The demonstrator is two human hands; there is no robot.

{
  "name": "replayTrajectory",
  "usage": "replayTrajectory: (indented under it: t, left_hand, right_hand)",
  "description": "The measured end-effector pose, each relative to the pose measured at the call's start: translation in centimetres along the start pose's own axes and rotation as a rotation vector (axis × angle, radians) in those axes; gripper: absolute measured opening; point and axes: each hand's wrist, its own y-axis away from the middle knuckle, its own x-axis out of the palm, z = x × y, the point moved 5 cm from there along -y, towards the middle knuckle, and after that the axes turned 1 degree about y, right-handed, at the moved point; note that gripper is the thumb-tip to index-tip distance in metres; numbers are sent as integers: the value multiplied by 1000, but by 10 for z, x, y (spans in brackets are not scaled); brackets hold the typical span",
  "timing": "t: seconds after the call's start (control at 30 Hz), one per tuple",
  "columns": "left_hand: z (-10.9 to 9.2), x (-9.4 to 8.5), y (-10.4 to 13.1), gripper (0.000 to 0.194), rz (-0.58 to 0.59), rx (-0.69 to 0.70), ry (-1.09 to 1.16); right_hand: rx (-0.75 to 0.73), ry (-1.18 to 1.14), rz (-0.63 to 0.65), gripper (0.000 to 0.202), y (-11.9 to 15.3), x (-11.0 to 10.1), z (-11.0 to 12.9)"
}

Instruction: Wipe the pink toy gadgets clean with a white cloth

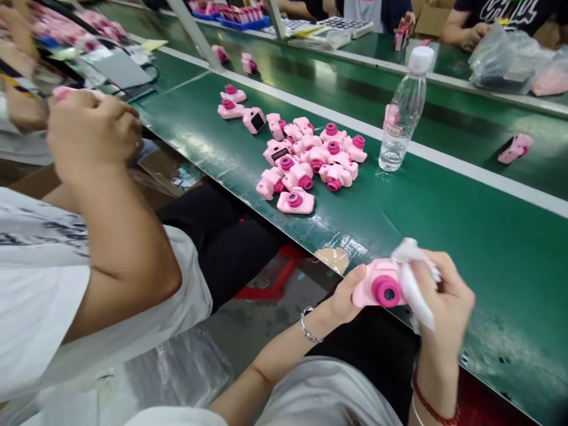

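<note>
A pink toy camera [369, 288] with a dark pink lens is held by its left end in my left hand [345, 299], lens towards me. My right hand [450, 299] grips a crumpled white cloth [416, 284] and presses it against the camera's right end. Both hands are just over the front edge of the green bench. Beyond them lies a loose heap of pink toy cameras [306, 148], some with lenses facing me, some showing dark screens. My left fingers are partly hidden behind the camera.
A clear plastic bottle [402, 112] with a white cap stands right of the heap. A co-worker's arm [119, 219] is close on my left. Another pink camera [515, 148] lies on the far strip at right. Clear plastic bags [510, 59] and other people are across the bench.
</note>
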Motion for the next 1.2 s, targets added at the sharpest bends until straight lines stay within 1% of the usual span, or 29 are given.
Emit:
replayTrajectory:
  t: [0.03, 0.1, 0.13, 0.17, 0.2, 0.23, 0.27, 0.3, 0.33, 0.37, 0.4, 0.43, 0.47, 0.5, 0.53, 0.6, 0.63, 0.7, 0.77, 0.83, 0.9, 0.93, 0.97, 1.0, 1.07, 1.1, 1.13, 1.17, 1.2]
  left_hand:
    - [-2, 0, -1, 67, -60, 35, 7]
    - [-7, 1, -5, 64, -140, 67, 34]
    - [-10, 2, -7, 64, -151, 62, 45]
    - [-14, 2, -9, 67, -148, 50, 51]
    - [-17, 1, -12, 70, -134, 35, 52]
    - [-19, 1, -14, 73, -117, 21, 48]
    - [-21, -1, -16, 76, -101, 17, 40]
    - [-22, -2, -17, 79, -88, 23, 28]
    - [-22, -3, -17, 81, -76, 27, 12]
    - [-20, -4, -18, 82, -63, 28, -9]
    - [-17, -4, -18, 83, -55, 31, -32]
    - [-14, -4, -17, 84, -53, 35, -55]
    - [-11, -3, -17, 85, -54, 41, -76]
    - [-8, -1, -17, 85, -57, 53, -96]
    - [-6, 0, -16, 86, -65, 79, -115]
    - [-4, 3, -15, 83, -99, 134, -130]
    - [-3, 4, -15, 80, -124, 145, -119]
    - [-2, 5, -16, 75, -179, 128, -64]
    - [-3, 5, -18, 71, -223, 108, -7]
    - [-7, 6, -21, 67, -253, 87, 58]
    - [-10, 9, -26, 65, -279, 16, 184]
    - [-10, 11, -28, 67, -286, -39, 268]
    - [-11, 15, -30, 70, -285, -103, 358]
    - [-11, 19, -31, 72, -277, -165, 444]
    - [-10, 28, -32, 78, -253, -282, 582]
    - [-8, 31, -31, 80, -245, -330, 626]
    - [-6, 34, -31, 83, -242, -367, 652]
    - [-3, 36, -30, 85, -242, -389, 661]
    - [0, 38, -29, 85, -239, -410, 654]
  right_hand:
    - [-102, 60, 19, 21, 3, 8, 9]
    - [-255, 166, -18, 15, 14, 15, 20]
    - [-299, 192, -44, 13, 22, 15, 22]
    - [-319, 199, -41, 12, 30, 15, 19]
    - [-309, 189, -6, 12, 38, 13, 14]
    - [-263, 166, 38, 12, 43, 10, 5]
    - [-185, 137, 70, 14, 47, 6, -6]
    - [-89, 108, 68, 18, 50, 0, -17]
    - [9, 83, 28, 24, 51, -7, -27]
    - [89, 62, -38, 29, 50, -15, -34]
    - [131, 44, -107, 32, 48, -21, -36]
    - [122, 31, -157, 32, 46, -24, -33]
    - [66, 30, -181, 29, 41, -24, -25]
    - [-27, 52, -170, 24, 37, -20, -13]
    - [-142, 100, -138, 19, 33, -13, 1]
    - [-393, 269, -73, 15, 30, 5, 27]
    - [-498, 365, -49, 17, 31, 14, 35]
    - [-645, 493, -13, 26, 37, 28, 42]
    - [-703, 510, 36, 34, 45, 31, 38]
    - [-693, 461, 114, 36, 50, 26, 27]
    - [-615, 390, 170, 30, 52, 15, 15]
    - [-540, 352, 166, 25, 50, 8, 9]
    - [-440, 320, 129, 20, 48, 0, 3]
    - [-325, 294, 47, 17, 45, -9, -2]
    - [-129, 256, -198, 20, 43, -25, -9]
    - [-92, 244, -303, 22, 44, -29, -9]
    - [-122, 247, -364, 22, 44, -29, -5]
    - [-223, 274, -367, 20, 44, -24, 1]
    - [-370, 324, -322, 16, 43, -15, 10]
